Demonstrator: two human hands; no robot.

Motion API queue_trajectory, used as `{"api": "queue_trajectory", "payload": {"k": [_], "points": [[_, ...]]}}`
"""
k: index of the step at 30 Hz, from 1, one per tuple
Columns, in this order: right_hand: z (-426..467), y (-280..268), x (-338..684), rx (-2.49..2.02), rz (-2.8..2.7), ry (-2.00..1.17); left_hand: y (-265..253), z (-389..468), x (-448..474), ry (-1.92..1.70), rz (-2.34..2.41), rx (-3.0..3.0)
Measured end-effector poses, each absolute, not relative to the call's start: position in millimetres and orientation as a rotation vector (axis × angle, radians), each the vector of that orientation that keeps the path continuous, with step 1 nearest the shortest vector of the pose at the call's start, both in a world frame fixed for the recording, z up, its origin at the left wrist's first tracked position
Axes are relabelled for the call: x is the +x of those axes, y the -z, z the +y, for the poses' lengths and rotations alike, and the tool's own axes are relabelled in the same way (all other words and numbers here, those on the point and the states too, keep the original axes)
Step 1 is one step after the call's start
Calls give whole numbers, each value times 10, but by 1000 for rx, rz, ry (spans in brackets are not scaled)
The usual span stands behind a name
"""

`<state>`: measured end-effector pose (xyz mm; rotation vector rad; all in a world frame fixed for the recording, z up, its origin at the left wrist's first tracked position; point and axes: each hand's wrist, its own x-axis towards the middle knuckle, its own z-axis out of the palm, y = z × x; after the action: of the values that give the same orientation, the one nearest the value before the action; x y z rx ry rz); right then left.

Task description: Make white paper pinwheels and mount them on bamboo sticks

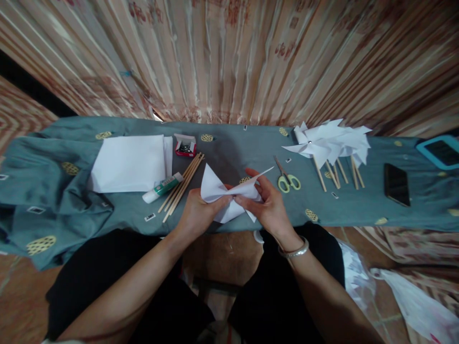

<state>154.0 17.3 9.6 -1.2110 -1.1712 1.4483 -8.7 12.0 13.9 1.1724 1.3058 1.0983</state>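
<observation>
A white paper pinwheel (pixel 215 184) with pointed, partly folded corners is held up over the front edge of the cloth. My left hand (pixel 202 210) grips it from the left, thumb pressed near its centre. My right hand (pixel 267 203) pinches the other side, its thumb also near the middle and its fingers behind the paper. Both thumbs meet around a small dark spot at the centre, too small to make out. Green-handled scissors (pixel 288 182) lie just right of my right hand. Wooden sticks (pixel 184 186) rest left of my left hand.
A stack of white paper (pixel 129 162) lies at left, with a glue stick (pixel 163 187) by its corner. Behind the sticks stands an opened red box of pins (pixel 185 145). Finished pinwheels on sticks (pixel 333 143) lie at right, near a black phone (pixel 396 184) and a blue-framed device (pixel 442 152).
</observation>
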Motion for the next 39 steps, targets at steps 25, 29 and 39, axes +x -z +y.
{"api": "queue_trajectory", "payload": {"k": [25, 29, 39], "points": [[190, -58, 1559, -1223, -1181, -1448, -107, 113, -93, -1052, 1292, 944], [190, -49, 1561, -1210, -1199, -1433, -65, 90, -86, -1049, 1237, 865], [178, -59, 1545, -1211, -1229, -1399, -32, 61, -141, -984, 1215, 893]]}}
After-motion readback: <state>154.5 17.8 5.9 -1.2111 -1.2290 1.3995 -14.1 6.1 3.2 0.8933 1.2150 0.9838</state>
